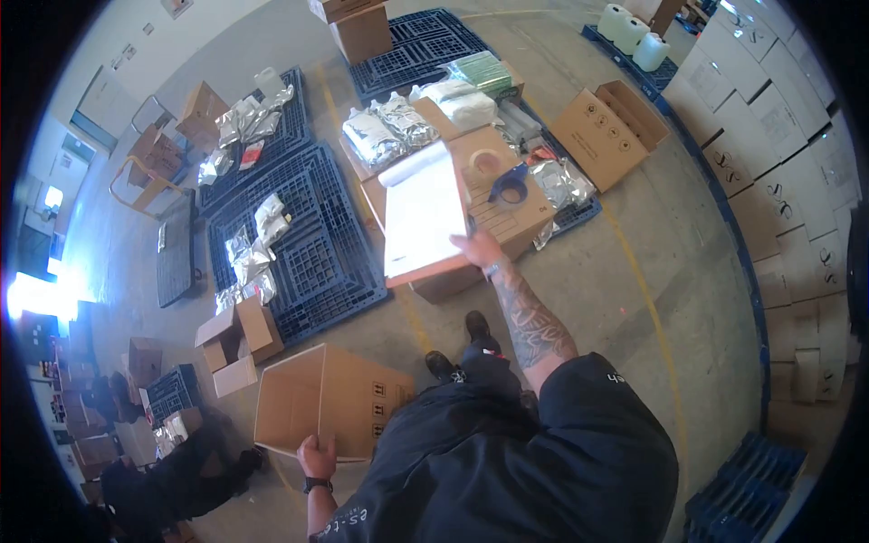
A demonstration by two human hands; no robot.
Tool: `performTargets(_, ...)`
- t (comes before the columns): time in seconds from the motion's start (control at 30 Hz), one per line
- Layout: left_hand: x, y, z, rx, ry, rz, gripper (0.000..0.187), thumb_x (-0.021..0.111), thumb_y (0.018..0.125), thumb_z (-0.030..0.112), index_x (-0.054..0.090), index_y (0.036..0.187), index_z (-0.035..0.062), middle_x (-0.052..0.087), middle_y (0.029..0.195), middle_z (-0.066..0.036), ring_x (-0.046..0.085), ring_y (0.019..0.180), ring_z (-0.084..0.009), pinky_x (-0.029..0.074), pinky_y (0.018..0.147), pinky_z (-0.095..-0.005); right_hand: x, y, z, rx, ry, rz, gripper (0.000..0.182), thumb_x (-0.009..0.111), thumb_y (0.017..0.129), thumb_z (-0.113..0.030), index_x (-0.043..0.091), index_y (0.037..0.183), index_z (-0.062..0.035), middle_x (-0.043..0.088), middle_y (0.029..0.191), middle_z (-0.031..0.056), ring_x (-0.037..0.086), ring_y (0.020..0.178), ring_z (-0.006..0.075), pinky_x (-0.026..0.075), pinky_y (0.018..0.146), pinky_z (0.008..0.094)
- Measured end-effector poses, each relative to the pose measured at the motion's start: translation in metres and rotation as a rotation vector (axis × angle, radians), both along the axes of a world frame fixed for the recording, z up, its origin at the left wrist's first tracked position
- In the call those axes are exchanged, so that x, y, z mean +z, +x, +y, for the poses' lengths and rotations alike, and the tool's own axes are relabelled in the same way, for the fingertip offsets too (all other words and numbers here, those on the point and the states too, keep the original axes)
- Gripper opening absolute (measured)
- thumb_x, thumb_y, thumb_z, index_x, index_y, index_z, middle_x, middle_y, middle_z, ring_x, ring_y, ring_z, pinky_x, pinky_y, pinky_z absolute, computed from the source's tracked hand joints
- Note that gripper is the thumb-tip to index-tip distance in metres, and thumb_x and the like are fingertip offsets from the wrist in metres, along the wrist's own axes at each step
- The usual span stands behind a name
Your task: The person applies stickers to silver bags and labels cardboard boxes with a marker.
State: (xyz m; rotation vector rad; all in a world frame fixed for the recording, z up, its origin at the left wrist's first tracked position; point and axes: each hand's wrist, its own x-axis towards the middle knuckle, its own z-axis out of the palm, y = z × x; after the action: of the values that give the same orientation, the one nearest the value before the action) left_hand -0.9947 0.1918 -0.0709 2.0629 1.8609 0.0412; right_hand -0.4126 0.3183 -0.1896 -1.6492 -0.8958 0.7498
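My left hand grips the near edge of an open, empty cardboard box at the lower left. With my right hand I hold the right edge of a white paper pad, its top sheet curled at the far end. The pad lies over a closed carton. On that carton, right of the pad, are a blue tape dispenser and a roll of clear tape. Silver foil bags lie just beyond the pad.
Blue pallets with foil bags stand at the left. Stacked white boxes line the right side. An open carton sits at the upper right. Another person is at the lower left, near a smaller open box.
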Motion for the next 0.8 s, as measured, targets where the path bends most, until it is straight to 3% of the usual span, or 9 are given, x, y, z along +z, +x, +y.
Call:
performTargets(0.07, 0.000, 0.004, 0.008, -0.040, 0.008, 0.005, 0.042, 0.076, 0.076, 0.029, 0.049, 0.063, -0.0001, 0.052, 0.066, -0.021, 0.054, 0.068, -0.0428, 0.041, 0.062, -0.0502, 0.132, -0.002, -0.001, 0.179, -0.309, -0.275, 0.041, 0.066, 0.088, -0.039, 0.064, 0.086, 0.0019, 0.062, 0.065, 0.0173, 0.063, 0.063, 0.0224, 0.045, 0.061, 0.0424)
performTargets(0.17, -0.011, 0.002, 0.013, -0.083, 0.123, -0.038, 0.043, 0.076, 0.076, 0.031, 0.049, 0.063, 0.0004, 0.053, 0.066, -0.021, 0.054, 0.067, -0.0432, 0.041, 0.062, -0.0509, 0.141, 0.001, -0.045, 0.207, -0.152, -0.183, 0.040, 0.069, 0.088, -0.034, 0.066, 0.104, 0.0034, 0.070, 0.082, 0.0147, 0.065, 0.078, 0.0171, 0.051, 0.071, 0.0371)
performTargets(0.3, -0.014, 0.002, 0.018, -0.094, 0.093, -0.041, 0.043, 0.076, 0.076, 0.032, 0.050, 0.063, 0.0008, 0.054, 0.067, -0.021, 0.054, 0.068, -0.0434, 0.041, 0.063, -0.0512, 0.063, -0.024, -0.121, 0.046, 0.195, 0.319, 0.038, 0.066, 0.093, -0.026, 0.064, 0.117, 0.0035, 0.069, 0.112, 0.0079, 0.062, 0.105, 0.0155, 0.048, 0.094, 0.0310)
performTargets(0.4, -0.012, -0.007, 0.015, -0.072, -0.018, -0.018, 0.044, 0.076, 0.075, 0.032, 0.049, 0.063, 0.0009, 0.054, 0.067, -0.021, 0.054, 0.068, -0.0433, 0.041, 0.063, -0.0513, 0.028, -0.018, -0.132, 0.051, 0.028, 0.472, 0.040, 0.068, 0.092, -0.026, 0.065, 0.118, 0.0041, 0.069, 0.111, 0.0093, 0.062, 0.105, 0.0149, 0.048, 0.092, 0.0315)
performTargets(0.5, -0.011, -0.003, 0.019, -0.076, 0.097, -0.014, 0.042, 0.076, 0.075, 0.027, 0.048, 0.061, -0.0010, 0.051, 0.061, -0.023, 0.052, 0.061, -0.0434, 0.039, 0.055, -0.0482, -0.018, -0.002, -0.116, 0.061, -0.107, 0.566, 0.041, 0.069, 0.091, -0.025, 0.065, 0.118, 0.0047, 0.069, 0.111, 0.0100, 0.062, 0.103, 0.0149, 0.048, 0.091, 0.0320)
performTargets(0.63, -0.006, -0.011, 0.008, -0.067, 0.081, 0.022, 0.040, 0.077, 0.074, 0.026, 0.050, 0.063, -0.0014, 0.052, 0.062, -0.023, 0.054, 0.060, -0.0416, 0.039, 0.056, -0.0476, -0.011, 0.019, -0.071, 0.099, -0.151, 0.568, 0.048, 0.073, 0.087, -0.032, 0.065, 0.116, 0.0060, 0.070, 0.108, 0.0126, 0.064, 0.097, 0.0179, 0.049, 0.088, 0.0326)
performTargets(0.7, -0.008, -0.013, 0.003, -0.049, 0.075, 0.010, 0.038, 0.077, 0.075, 0.025, 0.051, 0.063, -0.0015, 0.052, 0.062, -0.023, 0.054, 0.060, -0.0410, 0.039, 0.056, -0.0474, 0.012, 0.040, -0.042, 0.128, -0.459, 0.035, 0.055, 0.076, 0.082, -0.034, 0.061, 0.117, 0.0056, 0.068, 0.110, 0.0180, 0.065, 0.100, 0.0260, 0.050, 0.088, 0.0379)
performTargets(0.73, 0.000, -0.010, 0.002, -0.021, 0.050, 0.018, 0.042, 0.078, 0.074, 0.027, 0.048, 0.063, -0.0002, 0.051, 0.063, -0.022, 0.053, 0.062, -0.0413, 0.039, 0.058, -0.0481, 0.013, 0.045, -0.035, 0.143, -0.474, 0.041, 0.055, 0.076, 0.082, -0.034, 0.061, 0.117, 0.0056, 0.068, 0.110, 0.0180, 0.065, 0.100, 0.0260, 0.050, 0.088, 0.0379)
performTargets(0.8, 0.011, -0.007, -0.003, 0.016, 0.014, 0.030, 0.045, 0.078, 0.074, 0.030, 0.045, 0.062, 0.0012, 0.050, 0.064, -0.020, 0.052, 0.064, -0.0416, 0.039, 0.060, -0.0488, 0.013, 0.051, -0.030, -0.095, -0.544, -0.586, 0.055, 0.073, 0.080, -0.034, 0.055, 0.117, 0.0023, 0.063, 0.111, 0.0209, 0.064, 0.102, 0.0342, 0.050, 0.089, 0.0447)
